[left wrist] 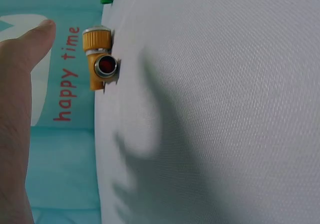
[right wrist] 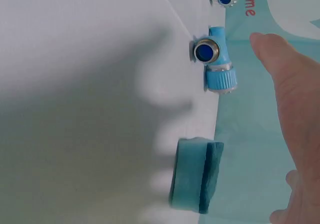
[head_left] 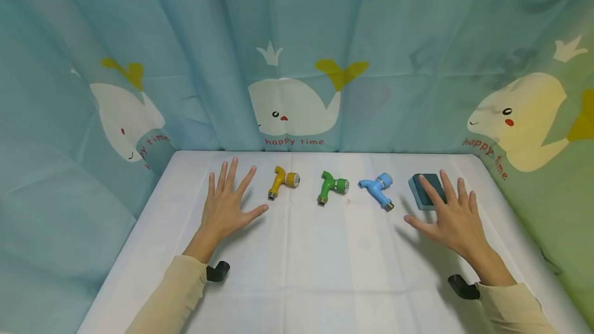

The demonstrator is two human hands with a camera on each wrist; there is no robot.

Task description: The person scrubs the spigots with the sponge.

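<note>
My left hand (head_left: 226, 209) is held over the left of the table with its fingers spread, holding nothing. Just right of it lies a yellow tap (head_left: 278, 182), also visible in the left wrist view with its metal inlet facing the camera. A green tap (head_left: 330, 188) lies in the middle, and a light blue tap (head_left: 379, 189) is to its right. With fingers spread and nothing held, my right hand (head_left: 455, 218) is at the right; its fingers partly overlap a dark teal sponge (head_left: 419, 192) in the head view. In the right wrist view the sponge (right wrist: 192, 174) shows two layers.
A white cloth covers the table (head_left: 315, 262). Behind and along both sides hangs a blue-green curtain (head_left: 199, 66) with printed whales. A black wrist mount (head_left: 218, 271) sits at the left cuff, and another mount (head_left: 464, 287) at the right cuff.
</note>
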